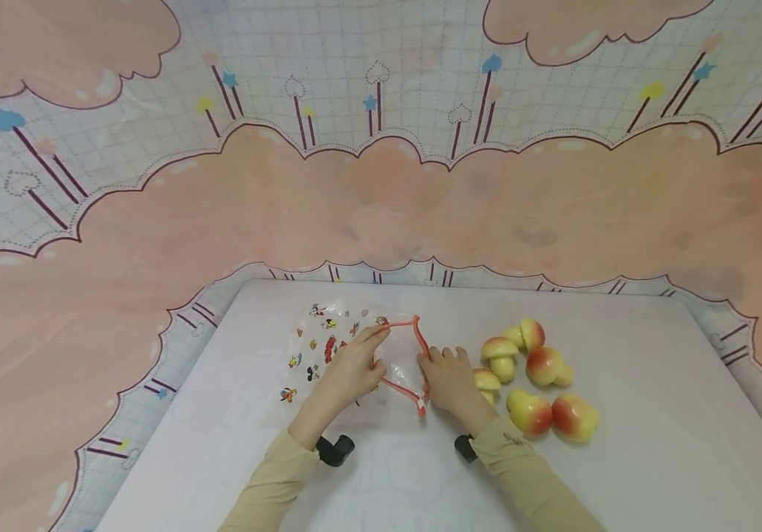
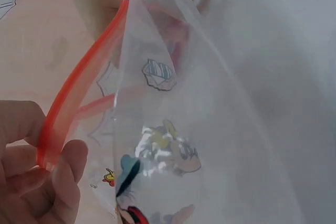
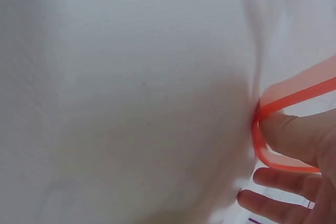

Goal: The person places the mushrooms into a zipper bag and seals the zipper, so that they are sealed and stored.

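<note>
A bag (image 1: 316, 355) is pinched at its rim (image 1: 421, 336) by left hand (image 1: 352, 369) and right hand (image 1: 450, 378); between the grips, it is best spread evenly.

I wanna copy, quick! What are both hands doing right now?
Left hand: pinching the orange edge of the clear bag.
Right hand: holding the orange edge too.

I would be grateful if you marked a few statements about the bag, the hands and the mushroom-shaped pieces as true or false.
1. The left hand pinches the orange rim of the clear bag. True.
2. The mushroom-shaped pieces lie on the table. True.
3. The right hand holds one of these pieces. False: it is at the bag's rim.
4. The bag's mouth is closed. False: it is spread open.
5. Cartoon figures decorate the bag. True.
</note>
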### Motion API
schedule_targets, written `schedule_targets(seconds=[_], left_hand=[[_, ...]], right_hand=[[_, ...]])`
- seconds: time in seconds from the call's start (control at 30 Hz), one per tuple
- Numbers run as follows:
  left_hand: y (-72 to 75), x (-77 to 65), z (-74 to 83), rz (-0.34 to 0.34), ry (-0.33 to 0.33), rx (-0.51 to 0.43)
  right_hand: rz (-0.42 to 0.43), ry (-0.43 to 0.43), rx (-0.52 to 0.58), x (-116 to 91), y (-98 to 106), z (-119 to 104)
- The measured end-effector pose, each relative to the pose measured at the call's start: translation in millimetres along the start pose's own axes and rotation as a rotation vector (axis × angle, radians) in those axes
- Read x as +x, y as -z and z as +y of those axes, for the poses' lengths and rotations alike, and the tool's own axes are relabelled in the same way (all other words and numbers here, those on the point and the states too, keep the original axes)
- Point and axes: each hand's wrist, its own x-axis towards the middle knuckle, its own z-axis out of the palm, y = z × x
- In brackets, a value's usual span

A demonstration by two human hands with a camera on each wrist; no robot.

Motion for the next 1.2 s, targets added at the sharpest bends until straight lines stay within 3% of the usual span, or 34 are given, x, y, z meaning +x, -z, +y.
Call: schedule_targets(seconds=[0.43,0.7,1.2], left_hand=[[-12.3,10.8,0.3,0.023,0.055,-0.053],[-11.1,14.5,2.5,0.017,0.075,-0.096],[-7.9,12.8,2.5,0.016,0.103,-0.128]], right_hand=[[0.035,-0.063,0.086,-2,9,4],[0.033,-0.092,0.147,-9,19,4],[0.144,-0.122,0.22,-32,33,13]])
